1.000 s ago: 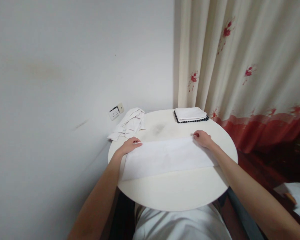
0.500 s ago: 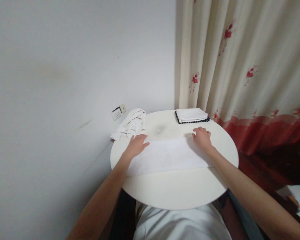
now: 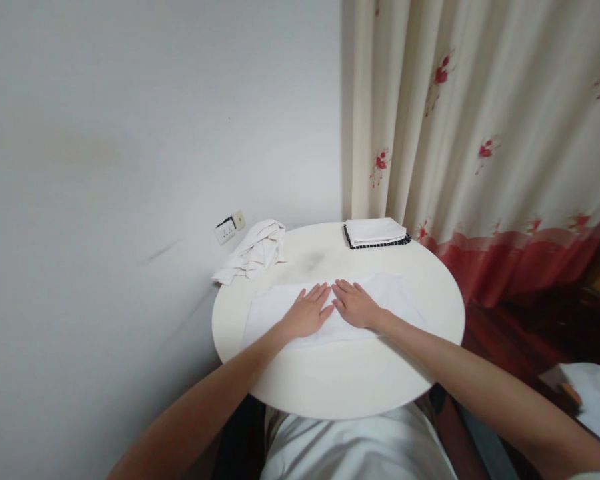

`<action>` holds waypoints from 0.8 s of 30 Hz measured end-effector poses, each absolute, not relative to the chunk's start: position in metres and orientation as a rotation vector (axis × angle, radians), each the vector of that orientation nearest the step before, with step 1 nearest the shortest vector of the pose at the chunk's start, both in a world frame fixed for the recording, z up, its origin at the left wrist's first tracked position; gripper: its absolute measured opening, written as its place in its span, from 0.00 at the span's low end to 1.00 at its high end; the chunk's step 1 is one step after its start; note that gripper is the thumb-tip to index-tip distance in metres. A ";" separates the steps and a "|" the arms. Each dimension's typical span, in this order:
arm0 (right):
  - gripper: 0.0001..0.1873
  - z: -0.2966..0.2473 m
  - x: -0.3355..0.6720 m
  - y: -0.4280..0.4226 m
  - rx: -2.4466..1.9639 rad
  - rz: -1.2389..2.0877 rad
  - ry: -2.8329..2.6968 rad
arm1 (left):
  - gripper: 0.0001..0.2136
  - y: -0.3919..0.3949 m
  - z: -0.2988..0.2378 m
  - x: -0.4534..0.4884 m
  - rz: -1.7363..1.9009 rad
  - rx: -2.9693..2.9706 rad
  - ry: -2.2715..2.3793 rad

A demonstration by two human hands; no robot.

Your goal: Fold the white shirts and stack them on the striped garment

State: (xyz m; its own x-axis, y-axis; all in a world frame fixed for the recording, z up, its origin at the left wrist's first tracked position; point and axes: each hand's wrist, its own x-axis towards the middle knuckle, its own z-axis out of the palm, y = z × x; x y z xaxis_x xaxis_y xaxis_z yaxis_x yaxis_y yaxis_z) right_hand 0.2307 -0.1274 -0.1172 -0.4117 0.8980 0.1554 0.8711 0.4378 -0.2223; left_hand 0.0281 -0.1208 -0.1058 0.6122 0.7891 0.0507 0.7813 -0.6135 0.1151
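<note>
A white cloth [image 3: 275,303] lies spread in a long folded strip across the round white table [image 3: 345,383]. My left hand [image 3: 309,311] rests flat on the middle of the cloth, fingers stretched out and pointing away from me. Right beside it, my right hand [image 3: 353,304] also lies flat on the cloth, its fingertips close to those of the left. Neither hand grips anything. Part of the cloth is hidden under both hands and forearms.
A crumpled off-white cloth [image 3: 260,250] sits at the table's far left, against the wall near a socket [image 3: 225,231]. At the far right is a folded white cloth [image 3: 375,230] on a black-edged piece. A flowered curtain [image 3: 455,167] hangs behind.
Both hands have moved inward from the two sides of the cloth to its middle and now lie flat side by side. The view has shifted slightly.
</note>
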 end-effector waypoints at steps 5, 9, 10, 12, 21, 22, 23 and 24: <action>0.36 -0.113 0.233 -0.127 -1.623 0.216 -2.424 | 0.30 -0.110 -0.105 0.026 0.128 2.692 1.440; 0.37 -0.113 0.243 -0.126 -1.698 0.191 -2.392 | 0.30 -0.103 -0.108 0.021 0.123 2.665 1.510; 0.36 -0.114 0.248 -0.126 -1.726 0.174 -2.380 | 0.30 -0.102 -0.109 0.019 0.122 2.661 1.528; 0.36 -0.117 0.264 -0.123 -1.787 0.127 -2.353 | 0.29 -0.100 -0.111 0.016 0.123 2.657 1.559; 0.30 -0.107 0.299 -0.133 -1.874 -0.197 -2.228 | 0.25 -0.118 -0.106 0.023 0.363 2.823 1.688; 0.30 -0.104 0.288 -0.139 -1.847 -0.259 -2.199 | 0.24 -0.122 -0.104 0.026 0.405 2.866 1.636; 0.30 -0.102 0.273 -0.146 -1.804 -0.304 -2.179 | 0.24 -0.125 -0.104 0.029 0.428 2.892 1.577; 0.30 -0.101 0.257 -0.153 -1.733 -0.294 -2.203 | 0.24 -0.128 -0.104 0.032 0.420 2.896 1.522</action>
